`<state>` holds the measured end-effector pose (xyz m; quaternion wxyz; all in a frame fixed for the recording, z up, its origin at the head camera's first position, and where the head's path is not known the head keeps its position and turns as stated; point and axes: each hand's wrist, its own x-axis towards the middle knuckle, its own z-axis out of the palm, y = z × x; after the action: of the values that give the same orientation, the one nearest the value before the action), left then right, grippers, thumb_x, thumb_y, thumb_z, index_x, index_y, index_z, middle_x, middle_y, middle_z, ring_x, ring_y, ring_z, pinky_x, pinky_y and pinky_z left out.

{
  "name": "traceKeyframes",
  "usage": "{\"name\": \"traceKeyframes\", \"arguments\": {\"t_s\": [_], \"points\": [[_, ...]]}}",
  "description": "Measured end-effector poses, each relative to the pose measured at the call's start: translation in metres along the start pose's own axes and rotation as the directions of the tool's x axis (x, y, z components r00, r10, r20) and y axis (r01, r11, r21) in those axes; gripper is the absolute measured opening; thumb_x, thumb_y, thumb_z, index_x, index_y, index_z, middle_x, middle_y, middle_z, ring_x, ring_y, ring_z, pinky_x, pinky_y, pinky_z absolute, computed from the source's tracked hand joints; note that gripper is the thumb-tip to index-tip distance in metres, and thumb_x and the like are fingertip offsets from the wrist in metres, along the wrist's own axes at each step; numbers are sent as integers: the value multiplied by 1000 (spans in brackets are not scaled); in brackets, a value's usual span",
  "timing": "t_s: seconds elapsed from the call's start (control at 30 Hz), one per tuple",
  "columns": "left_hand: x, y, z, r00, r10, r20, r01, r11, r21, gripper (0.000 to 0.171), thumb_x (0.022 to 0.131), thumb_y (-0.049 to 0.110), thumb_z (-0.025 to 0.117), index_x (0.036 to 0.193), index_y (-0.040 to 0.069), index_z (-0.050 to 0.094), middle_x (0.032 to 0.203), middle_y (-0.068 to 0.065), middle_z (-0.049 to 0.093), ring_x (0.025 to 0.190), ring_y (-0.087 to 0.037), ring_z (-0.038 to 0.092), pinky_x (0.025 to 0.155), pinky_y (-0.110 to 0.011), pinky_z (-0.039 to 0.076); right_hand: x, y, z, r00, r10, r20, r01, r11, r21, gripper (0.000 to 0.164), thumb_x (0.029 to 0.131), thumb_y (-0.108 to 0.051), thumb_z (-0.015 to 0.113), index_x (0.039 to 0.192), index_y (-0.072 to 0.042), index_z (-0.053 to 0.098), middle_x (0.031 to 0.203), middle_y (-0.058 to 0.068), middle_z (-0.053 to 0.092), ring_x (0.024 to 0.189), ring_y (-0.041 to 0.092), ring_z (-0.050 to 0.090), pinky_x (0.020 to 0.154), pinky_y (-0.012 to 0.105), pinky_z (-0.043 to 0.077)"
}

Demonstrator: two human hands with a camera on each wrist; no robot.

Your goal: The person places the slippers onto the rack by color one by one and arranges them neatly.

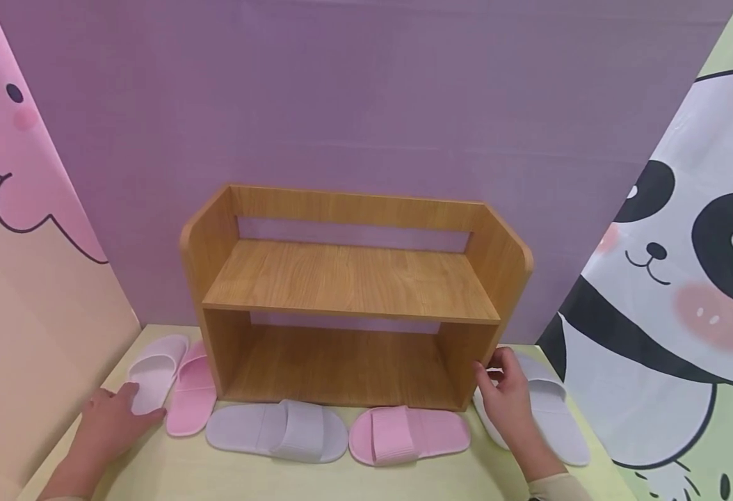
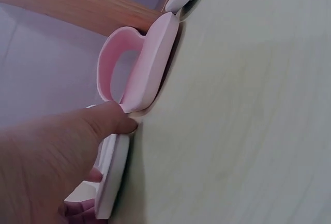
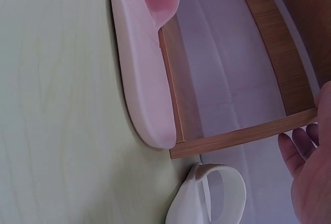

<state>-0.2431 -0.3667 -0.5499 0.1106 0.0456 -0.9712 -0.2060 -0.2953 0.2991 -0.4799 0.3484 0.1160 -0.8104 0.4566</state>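
My left hand (image 1: pixel 111 423) is spread around the heel end of a pale slipper (image 1: pixel 155 372) at the far left. In the left wrist view the straight thumb lies beside that slipper's edge, with the fingers on its other side. A pink slipper (image 1: pixel 192 396) lies next to it, against the wooden shelf (image 1: pixel 354 282). Over on the right, my right hand (image 1: pixel 509 400) pinches the front edge of the shelf's side panel, thumb inside and fingers outside. The right wrist view shows those fingers beside the panel (image 3: pixel 243 135).
In front of the shelf lie a grey-white slipper (image 1: pixel 304 431) and a pink slipper (image 1: pixel 409 435), end to end. Beyond the right hand is a pair of white slippers (image 1: pixel 557 410). A purple wall (image 1: pixel 366 104) stands behind, with printed panels at both sides.
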Motion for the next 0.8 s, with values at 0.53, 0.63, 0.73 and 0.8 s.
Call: {"name": "traceKeyframes", "arguments": {"t_s": [0.53, 0.63, 0.73, 0.8], "points": [[0, 19, -6, 973, -55, -223, 32, 994, -109, 74, 81, 41, 77, 124, -13, 53, 109, -43, 37, 101, -57, 36, 74, -61, 39, -1, 25, 6, 1000, -3, -7, 3, 1000, -31, 17, 86, 9, 70, 95, 1, 58, 90, 5, 62, 83, 14, 60, 70, 16, 50], [3, 22, -7, 966, -58, -251, 29, 993, -118, 73, 81, 42, 77, 125, -12, 54, 112, -43, 36, 104, -57, 35, 75, -61, 38, 0, 24, 6, 1000, -2, -8, 1, 999, -36, 17, 86, 10, 70, 95, 2, 58, 90, 7, 61, 83, 15, 60, 69, 14, 49], [5, 26, -8, 959, -70, -273, 33, 990, -135, 74, 80, 41, 77, 128, -11, 54, 114, -41, 36, 106, -55, 35, 75, -60, 37, 1, 23, 5, 1000, 8, -3, -9, 999, -38, 17, 87, 8, 70, 96, 2, 58, 91, 6, 62, 84, 14, 60, 70, 13, 48], [7, 29, -10, 956, -80, -283, 39, 988, -149, 75, 79, 40, 78, 130, -10, 54, 115, -40, 36, 108, -54, 35, 74, -60, 39, 1, 22, 3, 1000, 13, 1, -13, 999, -34, 16, 88, 6, 70, 98, 1, 58, 92, 5, 62, 86, 12, 60, 71, 13, 49]]}}
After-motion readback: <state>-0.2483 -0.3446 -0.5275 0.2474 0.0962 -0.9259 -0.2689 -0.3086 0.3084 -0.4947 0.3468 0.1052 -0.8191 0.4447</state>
